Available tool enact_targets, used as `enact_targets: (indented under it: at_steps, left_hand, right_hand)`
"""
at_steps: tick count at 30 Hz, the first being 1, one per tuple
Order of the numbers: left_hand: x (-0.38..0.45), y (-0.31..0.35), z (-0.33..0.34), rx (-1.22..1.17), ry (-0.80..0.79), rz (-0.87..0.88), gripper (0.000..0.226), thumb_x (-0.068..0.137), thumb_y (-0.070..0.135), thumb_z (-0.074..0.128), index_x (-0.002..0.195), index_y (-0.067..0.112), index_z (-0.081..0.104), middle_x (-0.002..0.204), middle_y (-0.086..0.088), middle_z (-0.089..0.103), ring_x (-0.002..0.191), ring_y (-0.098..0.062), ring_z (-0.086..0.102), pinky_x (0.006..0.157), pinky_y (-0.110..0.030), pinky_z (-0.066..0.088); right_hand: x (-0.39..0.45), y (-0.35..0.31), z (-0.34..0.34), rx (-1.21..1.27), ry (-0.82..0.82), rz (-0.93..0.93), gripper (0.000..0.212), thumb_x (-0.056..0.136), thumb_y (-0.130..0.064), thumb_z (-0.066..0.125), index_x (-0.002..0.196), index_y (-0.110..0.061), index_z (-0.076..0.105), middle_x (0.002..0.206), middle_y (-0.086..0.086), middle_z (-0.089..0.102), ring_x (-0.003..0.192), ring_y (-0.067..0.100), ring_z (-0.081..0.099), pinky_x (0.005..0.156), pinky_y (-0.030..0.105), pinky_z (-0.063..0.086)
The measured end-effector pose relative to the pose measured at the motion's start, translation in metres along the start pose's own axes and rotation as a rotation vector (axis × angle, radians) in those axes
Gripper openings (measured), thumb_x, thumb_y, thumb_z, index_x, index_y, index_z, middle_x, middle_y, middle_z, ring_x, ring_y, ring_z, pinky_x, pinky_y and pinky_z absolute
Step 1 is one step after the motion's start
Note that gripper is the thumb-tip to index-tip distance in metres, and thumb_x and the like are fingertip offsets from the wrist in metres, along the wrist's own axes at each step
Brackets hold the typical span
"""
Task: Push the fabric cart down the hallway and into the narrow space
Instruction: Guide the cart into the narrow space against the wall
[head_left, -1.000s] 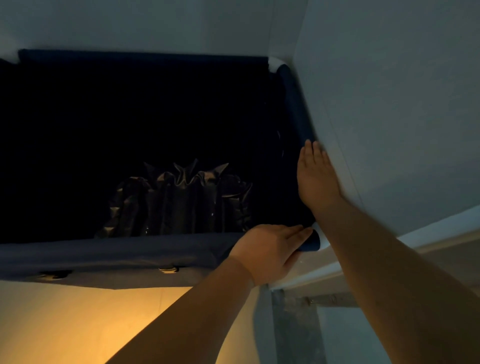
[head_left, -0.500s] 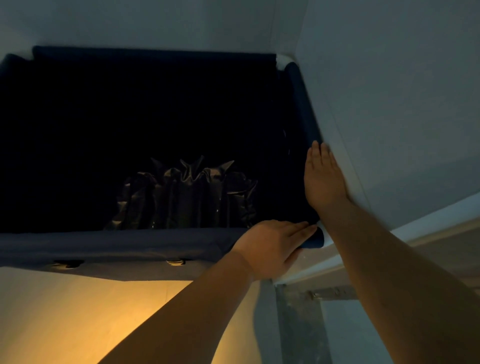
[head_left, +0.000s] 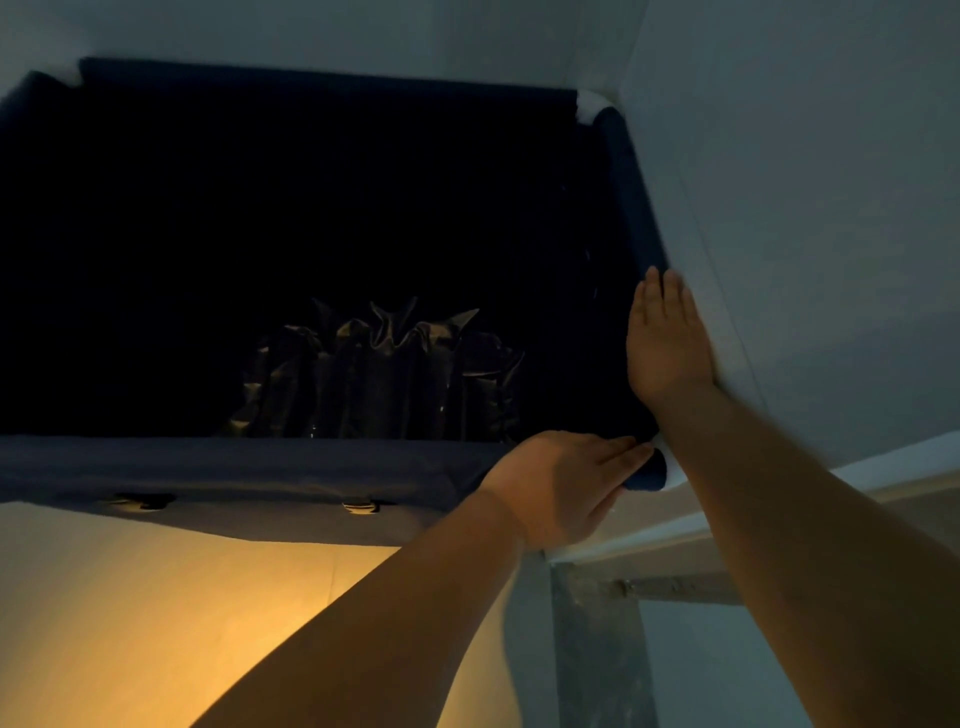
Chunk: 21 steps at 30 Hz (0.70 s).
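The dark blue fabric cart (head_left: 249, 467) fills the upper left of the view, its far rim against the back wall and its right rim against the side wall. Inside it, dark shiny crumpled fabric (head_left: 384, 374) lies near the front. My left hand (head_left: 566, 483) rests on the near right corner of the rim, fingers curled over it. My right hand (head_left: 667, 343) lies flat on the right rim, fingers straight and together, squeezed beside the wall.
A pale wall (head_left: 805, 234) runs along the cart's right side and another wall (head_left: 337, 31) stands behind it. A white baseboard or door frame (head_left: 779, 499) sits at right. The floor (head_left: 182, 623) in front glows warm yellow.
The cart has slid a little further from me toward the back corner. Both hands stayed on the rim and moved with it.
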<state>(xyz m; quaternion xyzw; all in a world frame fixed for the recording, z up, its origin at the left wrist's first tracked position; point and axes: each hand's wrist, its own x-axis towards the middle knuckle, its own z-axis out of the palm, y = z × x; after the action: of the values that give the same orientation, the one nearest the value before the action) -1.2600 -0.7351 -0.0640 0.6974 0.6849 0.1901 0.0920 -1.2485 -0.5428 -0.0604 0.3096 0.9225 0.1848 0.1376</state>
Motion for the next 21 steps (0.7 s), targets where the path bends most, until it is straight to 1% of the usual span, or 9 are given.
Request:
enact_targets:
  at_steps: [5, 8, 11, 13, 15, 18, 20, 21]
  left_hand:
    - [0.000, 0.000, 0.002, 0.026, -0.031, -0.006, 0.046, 0.099, 0.020, 0.042, 0.142, 0.009, 0.032, 0.146, -0.012, 0.042, 0.127, -0.029, 0.045, 0.102, -0.041, 0.039]
    - [0.001, 0.002, -0.001, 0.023, -0.025, -0.019, 0.046, 0.097, 0.019, 0.045, 0.141, 0.008, 0.035, 0.144, -0.013, 0.044, 0.126, -0.030, 0.046, 0.101, -0.043, 0.039]
    - [-0.007, 0.001, -0.008, 0.015, -0.053, -0.003, 0.049, 0.095, 0.019, 0.049, 0.141, 0.007, 0.035, 0.143, -0.013, 0.045, 0.127, -0.029, 0.044, 0.105, -0.040, 0.034]
    - [-0.028, -0.010, -0.018, 0.045, -0.063, -0.057, 0.053, 0.096, 0.024, 0.049, 0.143, 0.010, 0.030, 0.145, -0.010, 0.043, 0.129, -0.025, 0.042, 0.107, -0.036, 0.029]
    - [-0.063, -0.030, -0.032, 0.126, -0.079, -0.126, 0.055, 0.097, 0.032, 0.045, 0.145, 0.015, 0.025, 0.146, -0.006, 0.041, 0.129, -0.022, 0.041, 0.107, -0.035, 0.029]
    - [-0.122, -0.059, -0.057, 0.276, -0.109, -0.174, 0.056, 0.097, 0.035, 0.044, 0.145, 0.016, 0.022, 0.145, -0.005, 0.043, 0.127, -0.023, 0.043, 0.107, -0.038, 0.032]
    - [-0.157, -0.074, -0.071, 0.325, -0.110, -0.227, 0.056, 0.097, 0.035, 0.045, 0.145, 0.015, 0.024, 0.143, -0.007, 0.045, 0.128, -0.024, 0.044, 0.108, -0.041, 0.031]
    - [-0.173, -0.081, -0.078, 0.341, -0.111, -0.269, 0.056, 0.097, 0.038, 0.042, 0.145, 0.016, 0.024, 0.144, -0.007, 0.045, 0.129, -0.024, 0.043, 0.109, -0.042, 0.029]
  right_hand:
    - [0.004, 0.003, 0.000, 0.072, 0.019, -0.032, 0.075, 0.093, -0.021, 0.044, 0.144, 0.006, -0.004, 0.157, 0.025, -0.006, 0.145, 0.038, -0.002, 0.121, 0.044, 0.002]
    - [0.000, 0.004, -0.003, 0.222, 0.055, -0.050, 0.070, 0.092, -0.016, 0.042, 0.145, 0.005, 0.001, 0.157, 0.023, -0.002, 0.146, 0.036, -0.001, 0.122, 0.042, 0.003]
    - [-0.012, 0.007, -0.003, 0.391, 0.097, -0.076, 0.060, 0.094, -0.010, 0.037, 0.146, 0.003, 0.010, 0.158, 0.020, 0.007, 0.147, 0.033, 0.004, 0.122, 0.041, 0.004]
    - [-0.025, 0.009, -0.003, 0.470, 0.095, -0.086, 0.056, 0.096, -0.010, 0.035, 0.146, 0.003, 0.013, 0.158, 0.020, 0.011, 0.146, 0.032, 0.006, 0.122, 0.040, 0.006]
    - [-0.045, 0.007, -0.002, 0.517, 0.091, -0.062, 0.054, 0.097, -0.013, 0.035, 0.145, 0.004, 0.017, 0.157, 0.020, 0.012, 0.146, 0.032, 0.008, 0.121, 0.040, 0.008]
    - [-0.083, -0.002, -0.002, 0.586, 0.130, 0.025, 0.052, 0.098, -0.021, 0.036, 0.143, 0.004, 0.026, 0.155, 0.020, 0.021, 0.146, 0.032, 0.014, 0.120, 0.040, 0.013]
    - [-0.106, -0.013, -0.003, 0.571, 0.108, 0.029, 0.053, 0.098, -0.027, 0.036, 0.142, 0.002, 0.030, 0.154, 0.019, 0.025, 0.145, 0.033, 0.017, 0.119, 0.044, 0.015]
    - [-0.115, -0.019, -0.004, 0.558, 0.077, 0.019, 0.054, 0.099, -0.029, 0.035, 0.142, 0.001, 0.030, 0.154, 0.019, 0.026, 0.145, 0.033, 0.017, 0.118, 0.045, 0.014]
